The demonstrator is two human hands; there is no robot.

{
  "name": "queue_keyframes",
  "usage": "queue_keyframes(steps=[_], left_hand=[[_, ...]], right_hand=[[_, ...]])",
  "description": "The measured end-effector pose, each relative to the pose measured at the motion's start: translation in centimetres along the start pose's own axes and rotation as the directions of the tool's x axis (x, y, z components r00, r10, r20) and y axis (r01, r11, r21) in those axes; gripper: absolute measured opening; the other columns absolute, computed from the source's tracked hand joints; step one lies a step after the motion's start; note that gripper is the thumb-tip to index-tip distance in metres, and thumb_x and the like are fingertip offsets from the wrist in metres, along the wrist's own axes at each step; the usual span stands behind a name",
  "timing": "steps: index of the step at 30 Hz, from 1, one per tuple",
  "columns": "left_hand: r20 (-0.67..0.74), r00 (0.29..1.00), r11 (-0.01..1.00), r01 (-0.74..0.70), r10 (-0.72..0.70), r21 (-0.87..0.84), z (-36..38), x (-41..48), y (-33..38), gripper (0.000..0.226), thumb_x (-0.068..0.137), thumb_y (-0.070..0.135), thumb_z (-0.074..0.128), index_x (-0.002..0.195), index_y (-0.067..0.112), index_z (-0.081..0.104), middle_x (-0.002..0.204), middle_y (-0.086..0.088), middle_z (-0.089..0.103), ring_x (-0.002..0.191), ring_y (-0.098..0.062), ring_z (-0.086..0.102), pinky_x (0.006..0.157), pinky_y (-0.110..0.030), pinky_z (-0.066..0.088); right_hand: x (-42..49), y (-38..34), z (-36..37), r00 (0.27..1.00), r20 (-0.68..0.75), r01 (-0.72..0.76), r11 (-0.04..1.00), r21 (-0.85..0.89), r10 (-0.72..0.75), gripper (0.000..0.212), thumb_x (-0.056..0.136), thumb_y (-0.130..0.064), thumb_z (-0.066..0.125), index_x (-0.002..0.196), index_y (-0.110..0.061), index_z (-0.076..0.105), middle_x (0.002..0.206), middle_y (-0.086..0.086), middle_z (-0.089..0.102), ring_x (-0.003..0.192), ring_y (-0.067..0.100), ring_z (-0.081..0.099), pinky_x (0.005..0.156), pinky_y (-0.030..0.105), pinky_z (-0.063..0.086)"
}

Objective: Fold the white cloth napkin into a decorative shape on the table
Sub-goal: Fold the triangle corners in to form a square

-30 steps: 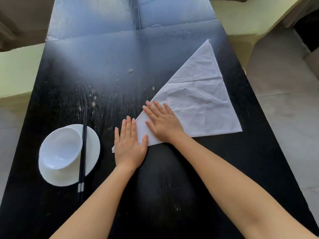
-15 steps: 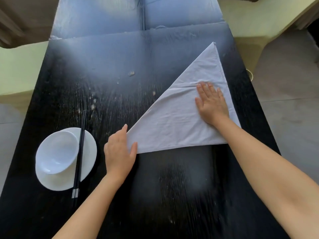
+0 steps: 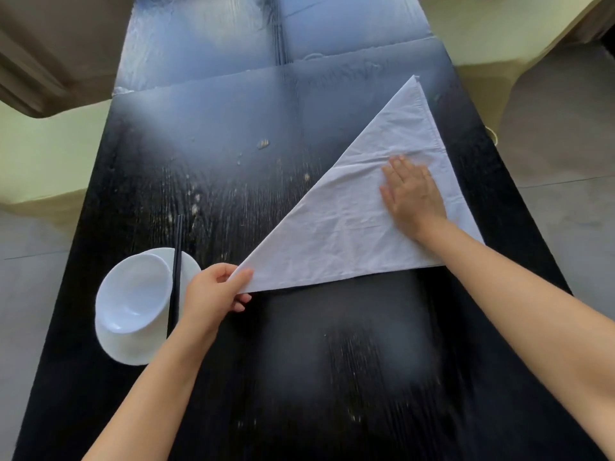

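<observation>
Napkin (image 3: 336, 234): creased white cloth triangle

Our two bare arms reach forward, hands well apart.

Our left hand (image 3: 213, 296) is curled, thumb on top and fingers tucked beneath in a pinch. Our right hand (image 3: 412, 197) lies palm down, fingers straight and together, pointing away from us.
</observation>
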State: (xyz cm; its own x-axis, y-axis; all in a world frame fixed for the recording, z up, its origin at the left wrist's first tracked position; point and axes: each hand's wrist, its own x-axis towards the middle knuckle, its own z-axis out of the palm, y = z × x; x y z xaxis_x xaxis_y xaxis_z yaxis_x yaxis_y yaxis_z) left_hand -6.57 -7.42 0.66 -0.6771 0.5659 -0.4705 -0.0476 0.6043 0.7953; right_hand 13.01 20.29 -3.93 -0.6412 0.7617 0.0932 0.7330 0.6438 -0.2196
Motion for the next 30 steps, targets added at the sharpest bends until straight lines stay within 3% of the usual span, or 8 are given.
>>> queue_keyframes(steps=[4, 11, 13, 16, 20, 23, 26, 30], left_hand=[[-0.064, 0.997, 0.969, -0.058, 0.043, -0.24, 1.0, -1.6, 1.5, 0.004, 0.087, 0.009, 0.061, 0.084, 0.007, 0.064, 0.079, -0.008, 0.065, 0.059, -0.012, 0.061, 0.049, -0.017, 0.052], [-0.19, 0.942, 0.863, -0.331, 0.277, -0.383, 4.8, -5.0, 6.4, 0.007, 0.082, 0.012, 0.068, 0.077, 0.017, 0.066, 0.071, 0.005, 0.067, 0.056, -0.007, 0.061, 0.049, -0.017, 0.049], [-0.219, 0.912, 0.838, -0.405, 0.346, -0.365, 7.2, -5.7, 7.9, 0.01, 0.081, 0.014, 0.07, 0.075, 0.022, 0.067, 0.067, 0.01, 0.067, 0.057, -0.006, 0.06, 0.049, -0.018, 0.049], [-0.211, 0.894, 0.839, -0.445, 0.395, -0.313, 11.4, -6.2, 9.6, 0.007, 0.081, 0.021, 0.07, 0.076, 0.026, 0.067, 0.069, 0.012, 0.067, 0.063, -0.007, 0.061, 0.057, -0.028, 0.054], [-0.17, 0.876, 0.859, -0.479, 0.452, -0.182, 17.7, -6.2, 10.6, 0.005, 0.083, 0.022, 0.067, 0.081, 0.027, 0.069, 0.066, 0.019, 0.065, 0.06, 0.003, 0.056, 0.062, -0.014, 0.047], [-0.138, 0.861, 0.868, -0.496, 0.49, -0.016, 22.2, -6.2, 10.3, 0.008, 0.086, 0.02, 0.064, 0.09, 0.017, 0.07, 0.08, 0.005, 0.068, 0.073, -0.007, 0.059, 0.07, -0.02, 0.046], [-0.13, 0.858, 0.867, -0.481, 0.496, 0.131, 25.8, -6.1, 9.6, 0.013, 0.087, 0.017, 0.06, 0.095, 0.013, 0.07, 0.09, -0.001, 0.069, 0.084, -0.014, 0.06, 0.073, -0.022, 0.042], [-0.13, 0.831, 0.813, -0.476, 0.54, 0.335, 28.9, -6.5, 8.1, 0.013, 0.086, 0.017, 0.059, 0.093, 0.013, 0.07, 0.093, -0.003, 0.068, 0.093, -0.02, 0.057, 0.066, -0.026, 0.038]], right_hand=[[-4.6, -4.0, 0.3, 0.984, 0.082, 0.149, 0.986, 0.08, -0.155, 0.045, 0.096, -0.026, 0.043, 0.138, -0.01, 0.041, 0.151, 0.008, 0.033, 0.142, 0.023, 0.026, 0.117, 0.041, 0.011], [-7.0, -4.8, 0.3, 0.974, 0.223, -0.028, 0.955, 0.296, -0.041, 0.051, 0.096, -0.024, 0.044, 0.144, -0.016, 0.03, 0.157, 0.003, 0.018, 0.146, 0.016, 0.009, 0.117, 0.032, -0.002], [-6.8, -4.6, -0.9, 0.972, 0.233, -0.152, 0.826, 0.543, 0.026, 0.043, 0.095, -0.019, 0.047, 0.138, -0.013, 0.042, 0.152, 0.005, 0.032, 0.143, 0.016, 0.021, 0.114, 0.024, 0.006], [-6.9, -3.3, -3.5, 0.933, 0.294, -0.355, 0.417, 0.837, 0.205, 0.029, 0.096, -0.018, 0.047, 0.122, -0.013, 0.059, 0.129, 0.003, 0.059, 0.12, 0.011, 0.053, 0.104, 0.021, 0.037], [-7.4, 0.3, -6.1, 0.857, 0.446, -0.488, 0.126, 0.864, 0.259, 0.028, 0.097, -0.018, 0.041, 0.093, -0.009, 0.067, 0.085, 0.009, 0.07, 0.069, 0.013, 0.069, 0.064, 0.022, 0.059], [-7.9, 3.5, -7.0, 0.824, 0.463, -0.545, 0.229, 0.807, 0.328, 0.027, 0.092, -0.015, 0.043, 0.089, -0.007, 0.069, 0.081, 0.011, 0.07, 0.063, 0.016, 0.066, 0.055, 0.023, 0.056], [-8.0, 6.6, -7.0, 0.862, 0.349, -0.5, 0.496, 0.71, 0.369, 0.024, 0.091, -0.015, 0.044, 0.09, -0.011, 0.068, 0.088, 0.01, 0.071, 0.074, 0.018, 0.063, 0.07, 0.032, 0.052], [-7.6, 9.3, -7.0, 0.962, 0.232, -0.243, 0.829, 0.503, 0.142, 0.023, 0.09, -0.008, 0.051, 0.104, -0.008, 0.069, 0.103, 0.01, 0.066, 0.099, 0.023, 0.058, 0.088, 0.027, 0.042]])
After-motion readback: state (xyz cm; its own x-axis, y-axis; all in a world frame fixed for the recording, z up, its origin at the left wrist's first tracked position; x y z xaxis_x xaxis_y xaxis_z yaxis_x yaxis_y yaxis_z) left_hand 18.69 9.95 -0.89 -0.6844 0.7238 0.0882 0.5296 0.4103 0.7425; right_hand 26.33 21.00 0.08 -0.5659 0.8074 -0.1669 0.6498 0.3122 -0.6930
